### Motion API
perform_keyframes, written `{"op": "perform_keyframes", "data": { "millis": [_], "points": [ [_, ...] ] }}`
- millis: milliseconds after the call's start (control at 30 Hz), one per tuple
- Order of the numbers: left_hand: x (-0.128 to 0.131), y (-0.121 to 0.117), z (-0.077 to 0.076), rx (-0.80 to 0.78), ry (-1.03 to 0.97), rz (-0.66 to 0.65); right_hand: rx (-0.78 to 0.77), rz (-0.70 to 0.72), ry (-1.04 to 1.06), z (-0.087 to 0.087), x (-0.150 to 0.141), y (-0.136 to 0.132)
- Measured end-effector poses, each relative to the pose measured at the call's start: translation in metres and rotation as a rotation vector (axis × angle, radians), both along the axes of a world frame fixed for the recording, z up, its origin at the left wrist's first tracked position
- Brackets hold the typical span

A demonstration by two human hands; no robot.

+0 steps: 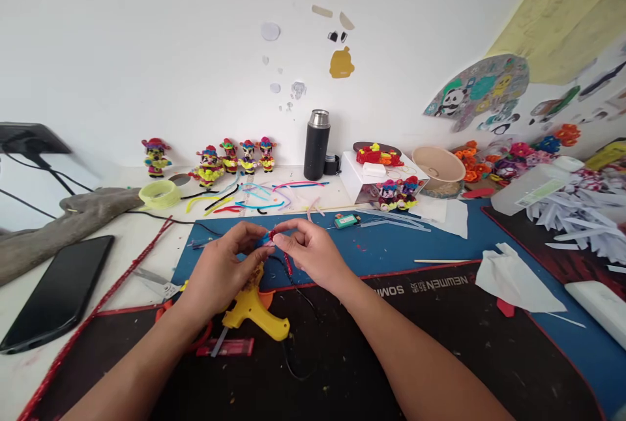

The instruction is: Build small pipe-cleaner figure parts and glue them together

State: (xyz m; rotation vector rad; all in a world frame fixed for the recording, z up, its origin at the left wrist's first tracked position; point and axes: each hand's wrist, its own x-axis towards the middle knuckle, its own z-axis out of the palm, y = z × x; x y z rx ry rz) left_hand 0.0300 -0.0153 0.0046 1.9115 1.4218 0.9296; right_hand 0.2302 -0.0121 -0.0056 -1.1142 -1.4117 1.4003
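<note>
At frame center, left hand (225,268) and right hand (313,253) pinch a small blue, pink and red craft piece (268,238), yellow glue gun (259,310) just below, black smartphone (59,290) lower left.

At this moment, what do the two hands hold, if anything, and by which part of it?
The left hand and right hand pinch a small blue, pink and red piece: left at its blue side, right at its red end.

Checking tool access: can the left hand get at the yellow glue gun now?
Probably yes: the glue gun lies near the left hand, handle uncovered, but that hand holds a small piece.
</note>
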Motion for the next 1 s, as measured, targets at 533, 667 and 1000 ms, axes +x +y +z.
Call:
{"op": "perform_keyframes", "data": {
  "millis": [533,667,1000],
  "points": [
    [0.0003,-0.0007,0.0001,0.078,0.067,-0.05,0.033,0.002,-0.008,-0.0072,-0.0041,-0.0013],
    [-0.0001,-0.0005,-0.0013,0.099,0.074,-0.058,0.027,-0.006,-0.003,-0.0073,-0.0039,-0.0024],
    [-0.0009,-0.0007,-0.0044,0.159,0.094,-0.05,0.01,-0.006,-0.008,-0.0007,-0.003,-0.0031]
  ]
}}
